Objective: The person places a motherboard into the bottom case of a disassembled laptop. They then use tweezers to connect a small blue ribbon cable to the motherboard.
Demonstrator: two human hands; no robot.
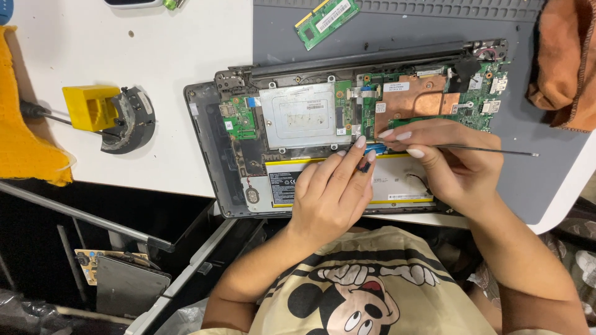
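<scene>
My left hand (332, 189) rests over the opened laptop (354, 133), fingers curled together and pinched down on a small dark piece at their tips, right where a blue ribbon cable (374, 148) crosses the edge of the battery (347, 180). My right hand (444, 158) sits just beside it, fingers closed around a thin black probe tool (490, 149) that runs out to the right over the grey mat (546, 167), its near end meeting the blue ribbon cable between my two hands. The laptop lies with its bottom cover off, straddling the white tabletop (124, 49) and the mat. Inside it I see a silver drive caddy (304, 115) in the middle, a small green board (239, 118) to its left, and a copper heat plate (413, 99) on the main board just above my right hand. The battery is a pale slab with yellow edging along the near side, partly hidden under both hands. A loose green memory stick (327, 20) lies on the mat beyond the laptop. To the left on the tabletop are a yellow block (90, 107) touching a dark ring-shaped part (130, 121), with a yellow cloth (25, 124) at the far left edge. An orange cloth (565, 62) lies bunched at the far right.
</scene>
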